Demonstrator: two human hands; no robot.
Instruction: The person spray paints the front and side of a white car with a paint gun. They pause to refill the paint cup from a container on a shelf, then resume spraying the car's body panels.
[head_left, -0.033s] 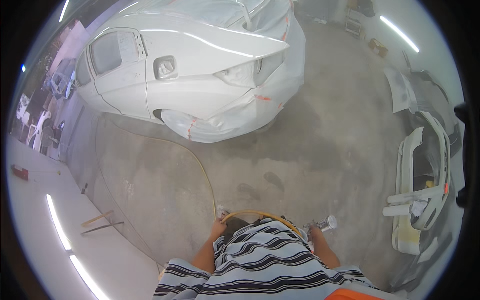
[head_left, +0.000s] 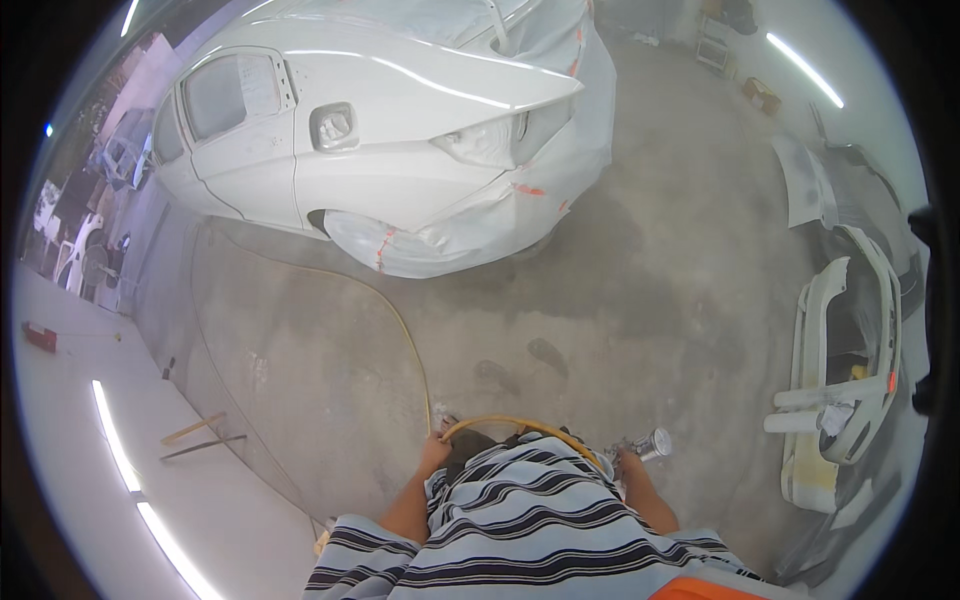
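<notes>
My left hand is closed round a yellow air hose, which arcs across my front toward the right and also runs out over the floor. My right hand grips a metallic spray gun with a cup, held low at my right side. Ahead of me stands a white car, its rear end and wheel covered in pale plastic sheeting with bits of orange tape.
White bumper parts and panels stand along the right. Narrow sticks lean at the lower left near a white wall. A box sits at the back right. Grey concrete floor lies between me and the car.
The view has shifted very slightly, with the car a little higher in the picture. Both hands hold the same things.
</notes>
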